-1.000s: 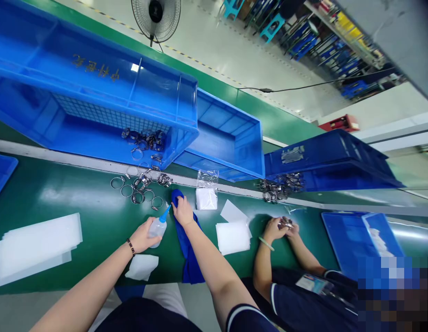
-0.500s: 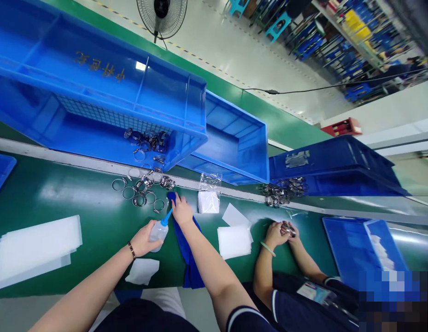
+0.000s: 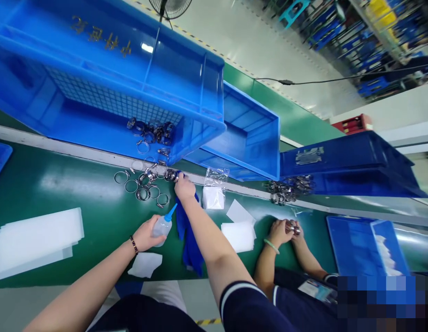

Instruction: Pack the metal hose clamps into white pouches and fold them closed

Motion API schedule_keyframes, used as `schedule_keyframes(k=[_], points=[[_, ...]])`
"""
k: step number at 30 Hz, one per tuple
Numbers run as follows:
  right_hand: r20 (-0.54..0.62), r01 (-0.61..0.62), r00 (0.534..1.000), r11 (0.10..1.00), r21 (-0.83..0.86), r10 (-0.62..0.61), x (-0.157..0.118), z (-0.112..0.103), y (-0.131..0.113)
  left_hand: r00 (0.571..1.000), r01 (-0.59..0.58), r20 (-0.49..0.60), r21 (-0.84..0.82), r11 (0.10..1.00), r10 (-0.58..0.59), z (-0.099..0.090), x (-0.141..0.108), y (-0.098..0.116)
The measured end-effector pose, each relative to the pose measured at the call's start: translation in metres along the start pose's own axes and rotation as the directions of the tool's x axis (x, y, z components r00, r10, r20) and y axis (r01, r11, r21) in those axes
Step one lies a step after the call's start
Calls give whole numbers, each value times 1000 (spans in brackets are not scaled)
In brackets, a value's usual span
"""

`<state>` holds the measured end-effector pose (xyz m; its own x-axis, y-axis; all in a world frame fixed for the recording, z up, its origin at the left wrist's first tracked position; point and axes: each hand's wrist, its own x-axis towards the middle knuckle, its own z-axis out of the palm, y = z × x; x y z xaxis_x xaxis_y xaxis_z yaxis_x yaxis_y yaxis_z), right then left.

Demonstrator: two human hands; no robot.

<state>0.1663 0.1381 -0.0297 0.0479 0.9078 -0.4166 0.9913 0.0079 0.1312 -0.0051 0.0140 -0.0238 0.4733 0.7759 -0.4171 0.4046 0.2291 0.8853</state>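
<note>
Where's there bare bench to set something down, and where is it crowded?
Bare green bench lies between the long white sheets and the left hand. Crowded: around the right hand, with metal rings, blue cloth and the bottle close by.

A fan (image 3: 170, 7) stands far off, left of centre; far right are a turquoise stool (image 3: 289, 15), a black cable (image 3: 286, 82) and a red box (image 3: 359, 123).

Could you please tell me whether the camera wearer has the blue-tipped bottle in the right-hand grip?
No, the bottle is in the left-hand grip, while the right-hand grip is at the metal rings.
</note>
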Motion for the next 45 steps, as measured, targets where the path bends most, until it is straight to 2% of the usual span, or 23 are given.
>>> schedule_keyframes(k=[2,6,12,17,23,28,34,40,45], points=[[-2,6,1000,1000,-10,-6,2,0,0,1000,-2,-6,-1,1000,2,1,-1,-1],[45,18,999,999,-37,-16,-17,5,2,1000,-22,-5,-5,1000,22,3,-3,-5],[-11,21,1000,998,-60,-21,1,0,3,999,-37,-35,12,999,37,9,-8,-10],[44,49,998,997,-64,-46,-25,11,0,997,-64,-37,14,998,64,8,-11,-10],[2,30,1000,997,-77,-30,-2,4,2,996,-66,-57,21,998,67,11,-12,-12],[68,62,996,995,-77,-57,-26,13,1,996,-79,-46,19,997,80,10,-13,-11],[44,54,998,994,-95,-50,8,6,5,995,-79,-59,2,997,79,10,-14,-9],[50,87,995,993,-77,-84,-26,18,4,995,-88,-56,-1,996,87,8,-13,-9],[-19,58,998,996,-70,-59,4,7,3,994,-72,-78,-1,997,72,11,-12,-12]])
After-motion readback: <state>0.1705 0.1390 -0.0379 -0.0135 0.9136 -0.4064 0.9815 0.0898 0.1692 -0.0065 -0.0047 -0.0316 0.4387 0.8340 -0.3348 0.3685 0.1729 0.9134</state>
